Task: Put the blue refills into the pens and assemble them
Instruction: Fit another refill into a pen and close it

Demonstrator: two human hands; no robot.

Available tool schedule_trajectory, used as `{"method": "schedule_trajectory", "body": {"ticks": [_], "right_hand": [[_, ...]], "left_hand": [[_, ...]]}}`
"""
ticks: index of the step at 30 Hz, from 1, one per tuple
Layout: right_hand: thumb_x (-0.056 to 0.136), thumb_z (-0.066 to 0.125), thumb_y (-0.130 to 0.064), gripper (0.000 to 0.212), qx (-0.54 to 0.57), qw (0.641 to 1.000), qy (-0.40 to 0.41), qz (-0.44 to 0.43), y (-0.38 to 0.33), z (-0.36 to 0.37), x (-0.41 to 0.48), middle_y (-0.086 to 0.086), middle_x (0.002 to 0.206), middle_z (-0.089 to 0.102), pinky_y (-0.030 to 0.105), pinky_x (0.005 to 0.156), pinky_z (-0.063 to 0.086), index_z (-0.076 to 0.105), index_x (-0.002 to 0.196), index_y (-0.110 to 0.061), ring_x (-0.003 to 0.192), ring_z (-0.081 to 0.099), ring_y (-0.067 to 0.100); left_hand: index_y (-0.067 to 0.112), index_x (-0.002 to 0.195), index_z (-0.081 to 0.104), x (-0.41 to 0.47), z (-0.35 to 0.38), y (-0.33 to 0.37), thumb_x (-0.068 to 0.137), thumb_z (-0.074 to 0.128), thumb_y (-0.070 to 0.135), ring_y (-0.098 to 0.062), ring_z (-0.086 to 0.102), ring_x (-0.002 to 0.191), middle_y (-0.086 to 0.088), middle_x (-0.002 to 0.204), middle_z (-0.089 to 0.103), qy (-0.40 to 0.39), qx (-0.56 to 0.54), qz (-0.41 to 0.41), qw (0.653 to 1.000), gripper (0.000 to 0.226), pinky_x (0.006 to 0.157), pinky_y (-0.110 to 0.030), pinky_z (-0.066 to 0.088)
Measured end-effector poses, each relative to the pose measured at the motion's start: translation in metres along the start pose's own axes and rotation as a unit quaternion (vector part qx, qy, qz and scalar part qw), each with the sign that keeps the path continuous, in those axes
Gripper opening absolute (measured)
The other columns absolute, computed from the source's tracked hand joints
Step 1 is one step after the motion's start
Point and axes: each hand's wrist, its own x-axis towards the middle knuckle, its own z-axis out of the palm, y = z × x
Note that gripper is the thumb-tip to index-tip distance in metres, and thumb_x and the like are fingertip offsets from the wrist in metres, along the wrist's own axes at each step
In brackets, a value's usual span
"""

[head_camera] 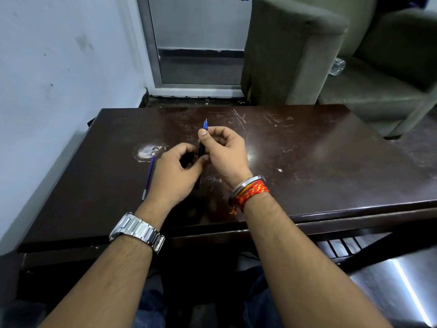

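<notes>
Dark scratched surface: right hand pinches pen barrel, blue refill protruding; left hand, curled at its base, should steady it.

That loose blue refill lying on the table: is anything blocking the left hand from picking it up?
Nothing visible does. The blue refill lies bare on the table, just beside the left hand.

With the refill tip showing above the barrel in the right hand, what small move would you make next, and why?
Probably fit the dark piece in the left hand over the blue refill tip: the right hand holds the pen barrel upright with the tip exposed. A second refill waits on the table.
</notes>
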Motion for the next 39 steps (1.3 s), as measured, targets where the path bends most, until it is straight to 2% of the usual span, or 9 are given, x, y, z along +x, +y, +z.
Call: {"method": "schedule_trajectory", "body": {"ticks": [6,11,17,21,23,26,31,35,39], "right_hand": [[0.073,0.085,-0.029,0.021,-0.043,0.998,0.027,-0.029,0.001,-0.003,0.002,-0.004,0.067,0.065,0.031,0.059,0.052,0.067,0.076,-0.019,0.063,0.060,0.011],[0.081,0.079,-0.024,0.010,-0.091,0.995,0.006,-0.033,-0.002,-0.004,0.002,-0.007,0.060,0.063,0.035,0.064,0.054,0.074,0.078,-0.016,0.060,0.060,0.009],[0.088,0.073,-0.018,0.009,-0.092,0.994,-0.029,-0.049,-0.003,-0.005,-0.001,0.003,0.068,0.066,0.033,0.061,0.053,0.075,0.088,-0.009,0.064,0.060,0.014],[0.093,0.066,-0.019,0.014,-0.090,0.994,-0.053,-0.043,-0.005,-0.010,0.002,-0.001,0.072,0.068,0.027,0.058,0.053,0.076,0.088,-0.011,0.065,0.061,0.008],[0.096,0.062,-0.018,0.019,-0.084,0.993,-0.070,-0.032,-0.005,-0.012,0.004,0.003,0.079,0.071,0.033,0.065,0.055,0.075,0.086,-0.010,0.071,0.062,0.010],[0.094,0.064,-0.022,0.017,-0.088,0.993,-0.072,-0.018,-0.005,-0.011,0.004,0.002,0.082,0.072,0.027,0.064,0.051,0.075,0.092,-0.009,0.065,0.061,0.003],[0.077,0.083,-0.025,0.029,-0.085,0.996,-0.014,-0.022,-0.002,-0.011,0.001,0.008,0.084,0.068,0.031,0.058,0.059,0.065,0.096,-0.011,0.070,0.064,0.013],[0.090,0.069,-0.012,0.003,-0.067,0.997,-0.033,-0.026,-0.006,-0.010,0.002,0.004,0.078,0.069,0.020,0.050,0.051,0.069,0.091,-0.009,0.060,0.061,0.006],[0.095,0.062,-0.017,0.013,-0.016,0.999,-0.036,-0.002,-0.008,-0.010,0.001,-0.001,0.074,0.067,0.022,0.051,0.050,0.072,0.095,-0.008,0.060,0.060,0.004]], "left_hand": [[0.029,0.082,0.071,-0.004,-0.001,0.003,0.078,0.083,0.032,-0.007,0.068,0.074,0.010,0.078,0.073,0.015,0.032,-0.002,0.999,0.013,0.063,-0.020,0.052],[0.020,0.080,0.074,-0.005,0.002,0.009,0.079,0.082,0.020,-0.021,0.070,0.074,0.002,0.075,0.074,0.013,0.027,-0.011,0.999,0.008,0.069,-0.039,0.056],[0.024,0.082,0.077,-0.004,0.001,0.011,0.082,0.081,0.015,-0.018,0.072,0.073,0.003,0.075,0.076,-0.012,0.005,-0.027,1.000,0.009,0.068,-0.040,0.058],[0.018,0.088,0.080,-0.003,-0.002,0.008,0.089,0.075,0.015,-0.031,0.072,0.071,-0.011,0.076,0.077,-0.045,-0.024,-0.034,0.998,0.006,0.068,-0.047,0.057],[0.022,0.095,0.080,-0.002,-0.005,0.007,0.091,0.073,0.015,-0.024,0.075,0.082,-0.002,0.084,0.079,-0.057,-0.026,-0.031,0.998,0.011,0.076,-0.043,0.058],[0.031,0.088,0.077,-0.002,-0.005,0.006,0.090,0.073,0.017,-0.009,0.071,0.072,0.007,0.077,0.077,-0.056,-0.012,-0.026,0.998,0.014,0.069,-0.032,0.056],[0.027,0.081,0.077,-0.002,-0.003,0.005,0.088,0.075,0.024,-0.024,0.071,0.065,-0.004,0.069,0.076,-0.039,0.018,-0.033,0.999,0.008,0.063,-0.041,0.057],[0.032,0.080,0.077,-0.002,-0.003,0.005,0.089,0.074,0.023,-0.021,0.069,0.064,-0.002,0.069,0.075,-0.043,0.020,-0.026,0.999,0.013,0.061,-0.038,0.055],[0.031,0.087,0.079,-0.001,-0.003,0.005,0.089,0.075,0.023,-0.020,0.074,0.076,0.004,0.078,0.078,-0.037,0.026,-0.030,0.999,0.009,0.071,-0.038,0.058]]}}
